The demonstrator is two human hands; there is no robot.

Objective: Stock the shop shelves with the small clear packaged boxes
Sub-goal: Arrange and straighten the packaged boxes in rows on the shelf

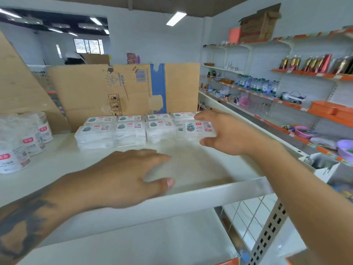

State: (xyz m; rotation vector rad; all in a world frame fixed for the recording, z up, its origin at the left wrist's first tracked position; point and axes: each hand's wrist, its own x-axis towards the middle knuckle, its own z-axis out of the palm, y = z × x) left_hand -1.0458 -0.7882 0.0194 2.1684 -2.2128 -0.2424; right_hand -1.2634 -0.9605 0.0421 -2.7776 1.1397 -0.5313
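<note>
Clear plastic, white contents, a paper label on top with a small cartoon figure, red tag and barcode: small flat box (199, 131) pinched in right hand (227, 132), fingers curled over its far edge, thumb under the near edge. Held just above the white shelf (191, 169), at the right end of the stacked clear boxes (126, 131), touching or nearly touching the rightmost stack; cannot tell which. Stacks in two rows, front and back, several boxes high, each with the same kind of label facing up. Front row four stacks wide, the rightmost partly hidden behind the held box.

Left hand (129, 176) flat and relaxed, palm down, fingers spread, hovering over or resting on the bare near part of the shelf, holding nothing. Dark tattoo on the left forearm.

To the left on the same shelf, round clear tubs (24, 142) with red and white labels, well apart from the stacks. Directly behind the stacks, upright flattened brown cardboard (122, 90) with blue tape and printed marks, closing off the back of the shelf. More cardboard leaning at far left.

To the right, across the aisle, wall shelving with orange price strips (286, 104): water bottles (256, 85), dark sauce bottles, plastic basins, an orange tray. Open cardboard carton (257, 25) on the top shelf. Below the near shelf edge, a perforated metal upright and wire grid.
</note>
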